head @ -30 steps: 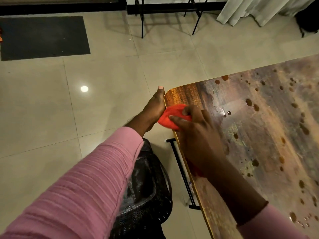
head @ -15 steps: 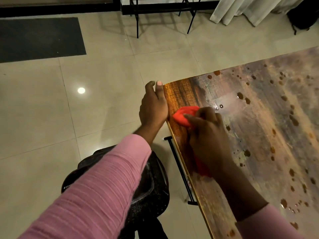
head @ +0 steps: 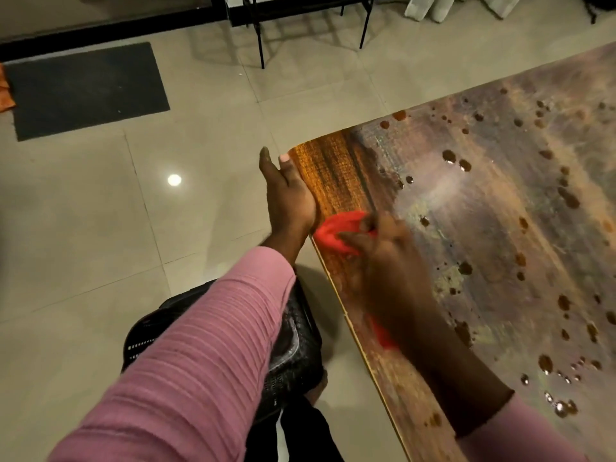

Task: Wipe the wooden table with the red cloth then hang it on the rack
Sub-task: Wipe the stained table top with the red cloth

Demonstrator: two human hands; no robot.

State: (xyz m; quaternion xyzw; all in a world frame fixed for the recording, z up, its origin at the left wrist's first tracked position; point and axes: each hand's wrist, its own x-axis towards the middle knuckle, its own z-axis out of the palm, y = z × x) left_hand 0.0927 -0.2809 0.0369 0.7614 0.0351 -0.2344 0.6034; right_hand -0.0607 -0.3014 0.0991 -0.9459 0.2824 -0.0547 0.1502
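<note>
Item: red cloth (head: pixel 336 233), bunched, lying on the wooden table (head: pixel 333 168) at its left edge, just short of the rounded corner. Held by: right hand (head: pixel 383 261), fingers curled over the wad and pressing it down (motion blur leaves the exact grip uncertain); a red tail shows from under the wrist at six o'clock of the hand. Left hand (head: pixel 288 198): flat, fingers straight and together, set against the table edge at ten o'clock of the cloth, apparently as a stop or catcher. Outstanding: droplets (head: pixel 450 156) scattered across the top from one to four o'clock of the cloth. Hazards, as judged: a stroke toward nine o'clock may push liquid past the left palm onto the floor tiles (head: pixel 100 228) or the black seat (head: pixel 293 345) below; the loose tail may smear wiped wood; a soaked cloth would only spread the spots. Black frame (head: pixel 263 35) at twelve o'clock, possibly the rack, stands well apart.
</note>
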